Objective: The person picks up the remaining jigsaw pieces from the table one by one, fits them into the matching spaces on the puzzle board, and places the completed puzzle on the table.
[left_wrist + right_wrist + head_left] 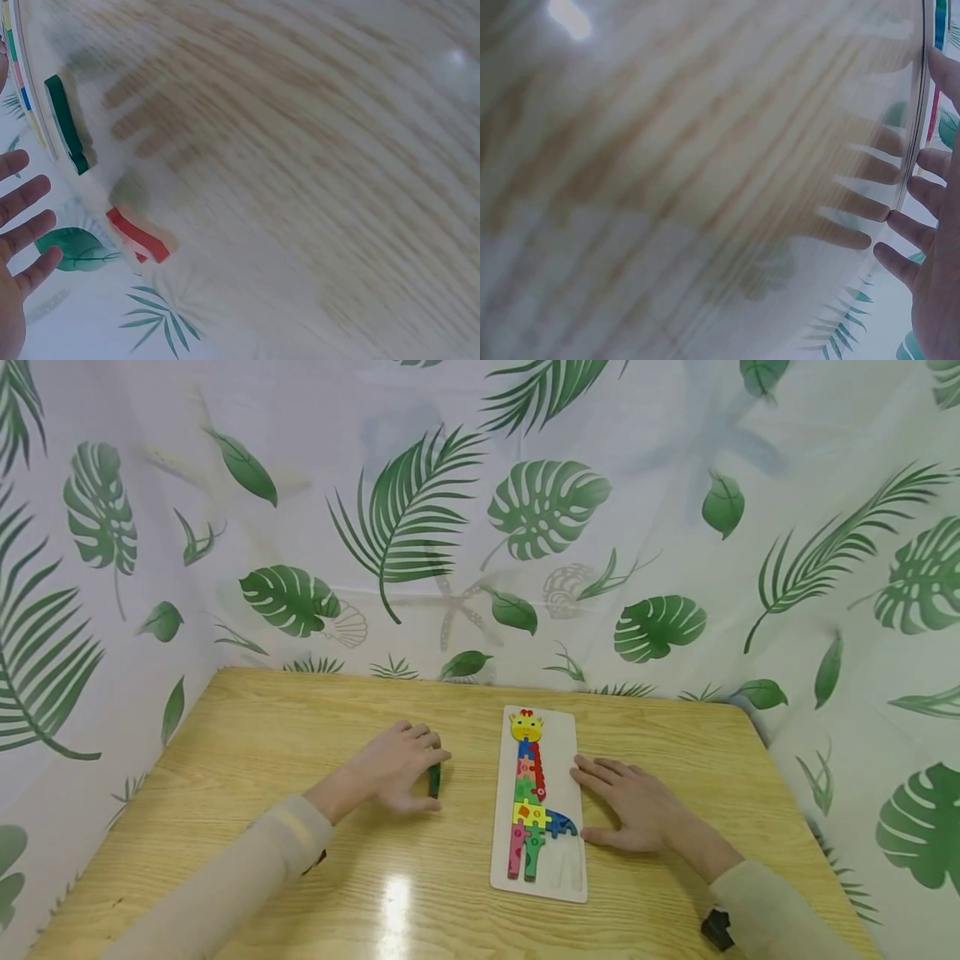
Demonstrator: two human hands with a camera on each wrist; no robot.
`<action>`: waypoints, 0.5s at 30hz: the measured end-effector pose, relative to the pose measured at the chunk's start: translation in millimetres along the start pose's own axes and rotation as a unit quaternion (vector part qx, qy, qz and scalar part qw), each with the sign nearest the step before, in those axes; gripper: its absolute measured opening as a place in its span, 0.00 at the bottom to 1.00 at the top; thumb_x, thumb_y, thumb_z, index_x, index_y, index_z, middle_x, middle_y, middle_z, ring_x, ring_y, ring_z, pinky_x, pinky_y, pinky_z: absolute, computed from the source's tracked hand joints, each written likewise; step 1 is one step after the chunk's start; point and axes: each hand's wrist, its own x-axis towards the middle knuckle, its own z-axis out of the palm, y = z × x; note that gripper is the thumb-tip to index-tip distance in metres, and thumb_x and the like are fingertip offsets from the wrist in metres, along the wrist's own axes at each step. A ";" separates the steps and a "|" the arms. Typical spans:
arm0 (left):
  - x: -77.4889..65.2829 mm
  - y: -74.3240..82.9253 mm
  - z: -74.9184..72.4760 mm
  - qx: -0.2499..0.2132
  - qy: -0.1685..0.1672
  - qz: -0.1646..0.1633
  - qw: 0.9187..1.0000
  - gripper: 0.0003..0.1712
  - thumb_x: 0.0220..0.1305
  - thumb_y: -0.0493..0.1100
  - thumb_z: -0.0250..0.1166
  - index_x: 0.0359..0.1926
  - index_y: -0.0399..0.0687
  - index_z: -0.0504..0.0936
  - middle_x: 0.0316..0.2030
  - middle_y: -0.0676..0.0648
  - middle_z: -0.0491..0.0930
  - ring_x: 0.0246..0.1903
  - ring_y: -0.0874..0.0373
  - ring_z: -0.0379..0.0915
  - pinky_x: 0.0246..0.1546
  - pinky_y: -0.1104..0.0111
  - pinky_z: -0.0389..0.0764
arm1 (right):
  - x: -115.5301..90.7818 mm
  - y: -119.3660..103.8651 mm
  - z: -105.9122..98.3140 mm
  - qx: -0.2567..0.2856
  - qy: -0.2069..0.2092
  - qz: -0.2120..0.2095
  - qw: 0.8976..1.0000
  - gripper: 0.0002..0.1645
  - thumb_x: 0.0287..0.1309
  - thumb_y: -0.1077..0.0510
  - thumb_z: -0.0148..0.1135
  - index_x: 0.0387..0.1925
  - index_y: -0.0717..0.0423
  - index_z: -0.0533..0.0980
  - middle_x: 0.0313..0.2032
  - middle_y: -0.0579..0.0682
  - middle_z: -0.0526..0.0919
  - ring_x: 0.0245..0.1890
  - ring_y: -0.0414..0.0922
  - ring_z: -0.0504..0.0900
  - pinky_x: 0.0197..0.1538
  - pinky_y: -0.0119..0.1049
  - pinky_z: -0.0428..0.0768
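Observation:
A white puzzle board (558, 747) lies lengthwise on the table, with a colourful giraffe (531, 814) of interlocking pieces set in it. Pale leg-shaped recesses show at its lower right. To the left of the board, my left hand (393, 768) hovers with fingers spread around a dark green puzzle piece (435, 781), not closed on it. In the left wrist view that green piece (66, 124) lies apart from the fingers, and a red puzzle piece (139, 236) lies beyond it. My right hand (633, 802) has its fingertips and thumb at the board's right edge, fingers extended.
The wooden table (300, 718) has a glossy top that reflects a bright light near the front. A white curtain (465, 527) printed with green leaves hangs behind the table and along both sides.

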 end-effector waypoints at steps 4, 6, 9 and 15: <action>-5.7 -6.2 2.7 -0.005 0.003 -0.007 1.000 0.44 0.66 0.75 0.61 0.69 0.49 0.78 0.63 0.43 0.81 0.66 0.44 0.75 0.68 0.47 0.74 | 0.0 0.3 0.6 -0.001 0.000 0.000 1.000 0.58 0.60 0.14 0.50 0.81 0.41 0.62 0.82 0.46 0.62 0.79 0.58 0.67 0.74 0.65 0.70; -8.3 -8.9 3.0 -0.012 0.008 -0.010 1.000 0.44 0.66 0.74 0.62 0.68 0.48 0.79 0.63 0.42 0.81 0.66 0.44 0.75 0.69 0.46 0.74 | 0.1 0.2 0.8 -0.001 0.000 0.000 1.000 0.58 0.60 0.14 0.50 0.81 0.41 0.62 0.82 0.46 0.62 0.79 0.58 0.67 0.74 0.65 0.70; -11.4 -13.4 2.5 -0.021 0.013 -0.013 1.000 0.43 0.66 0.73 0.62 0.68 0.47 0.79 0.62 0.42 0.81 0.65 0.43 0.75 0.69 0.46 0.74 | 0.2 0.1 0.5 -0.001 -0.002 0.000 1.000 0.58 0.60 0.14 0.50 0.81 0.42 0.62 0.82 0.46 0.62 0.79 0.58 0.67 0.74 0.65 0.70; -15.5 -23.9 2.3 -0.024 0.006 -0.029 0.999 0.44 0.66 0.72 0.62 0.69 0.46 0.78 0.61 0.42 0.81 0.64 0.45 0.75 0.69 0.46 0.73 | 0.0 -0.9 -1.5 0.001 -0.002 -0.001 1.000 0.58 0.60 0.15 0.51 0.81 0.42 0.62 0.82 0.47 0.63 0.79 0.58 0.67 0.74 0.65 0.70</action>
